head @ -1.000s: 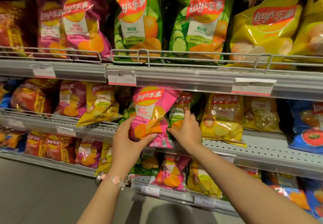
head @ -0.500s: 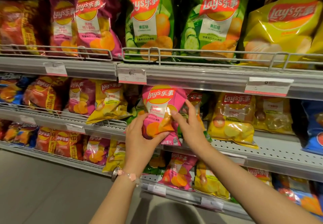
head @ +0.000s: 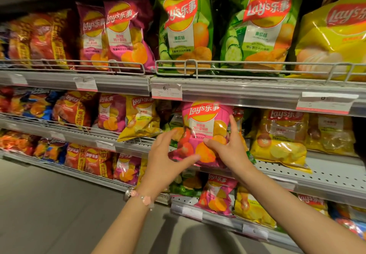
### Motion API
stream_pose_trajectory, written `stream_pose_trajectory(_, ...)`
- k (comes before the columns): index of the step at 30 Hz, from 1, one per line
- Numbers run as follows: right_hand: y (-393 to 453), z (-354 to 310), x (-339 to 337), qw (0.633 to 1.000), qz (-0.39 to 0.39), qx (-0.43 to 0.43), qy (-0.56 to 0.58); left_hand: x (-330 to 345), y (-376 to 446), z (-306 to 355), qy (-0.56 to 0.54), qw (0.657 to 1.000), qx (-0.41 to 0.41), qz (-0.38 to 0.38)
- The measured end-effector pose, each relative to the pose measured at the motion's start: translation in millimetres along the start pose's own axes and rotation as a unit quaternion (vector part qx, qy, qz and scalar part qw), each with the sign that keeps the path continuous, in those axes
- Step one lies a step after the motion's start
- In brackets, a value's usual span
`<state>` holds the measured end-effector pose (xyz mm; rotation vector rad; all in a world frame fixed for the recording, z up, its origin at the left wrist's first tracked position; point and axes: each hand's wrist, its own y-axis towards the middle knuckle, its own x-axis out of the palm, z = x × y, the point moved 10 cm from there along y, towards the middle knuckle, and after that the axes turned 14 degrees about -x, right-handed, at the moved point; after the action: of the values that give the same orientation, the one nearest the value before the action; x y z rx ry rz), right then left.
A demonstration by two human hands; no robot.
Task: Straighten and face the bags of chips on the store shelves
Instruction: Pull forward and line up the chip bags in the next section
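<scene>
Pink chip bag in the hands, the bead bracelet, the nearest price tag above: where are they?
Pink chip bag point(head: 204, 115): head view, logo.
Bead bracelet point(head: 141, 196): head view, pink beads at left wrist.
Price tag point(head: 166, 91): head view, white middle.

Dim aisle, glare on bags point(head: 277, 148), blurred left edge, wide-angle bowing.

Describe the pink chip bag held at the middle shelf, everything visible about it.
The pink chip bag is glossy foil-like plastic with a red-and-yellow Lay's logo at the top, a pale label panel and pictured orange chips and a tomato below. It stands roughly upright, front facing out, at the middle shelf edge, under a price tag. The left hand grips its lower left; the right hand holds its right side, one finger along the edge.
</scene>
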<state>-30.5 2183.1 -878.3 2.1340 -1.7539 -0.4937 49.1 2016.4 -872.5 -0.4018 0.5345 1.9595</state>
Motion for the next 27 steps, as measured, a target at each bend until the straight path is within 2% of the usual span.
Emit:
stream_pose_trajectory(2, 2.4, -1.5, -4.6, 1.0, 0.009, 0.009, -0.011, -31.4, 18.0, -10.0, 0.009, 0.999, -0.016, 0.048)
stream_pose_trajectory(5, 4.1, -6.3, -3.3, 1.0, 0.004, 0.02, -0.023, -70.1, 58.8, -31.7, 0.098, 0.987, -0.025, 0.123)
stream_pose_trajectory(8, 8.4, -13.7, 1.7, 0.999, 0.006, 0.022, -0.042, -88.5, 99.1, -53.4, 0.15, 0.976, -0.085, 0.13)
stream_pose_trajectory(12, 15.2, -17.7, 12.5, 0.997, 0.021, 0.01, -0.072, -92.2, 136.2, -73.5, 0.213, 0.965, -0.112, 0.101)
stream_pose_trajectory(18, 23.0, 1.4, 25.4, 0.997, 0.047, -0.022, -0.064, -76.8, 172.0, -96.6, 0.239, 0.967, -0.07, 0.059)
stream_pose_trajectory(21, 28.8, -0.8, 27.5, 0.994, 0.076, -0.038, -0.075, -78.0, 178.9, -93.4, 0.217, 0.973, -0.034, 0.07)
stream_pose_trajectory(27, 35.4, 6.7, 39.2, 0.993, 0.087, -0.043, -0.072, -89.3, 177.3, -92.9, 0.146, 0.985, 0.024, 0.085)
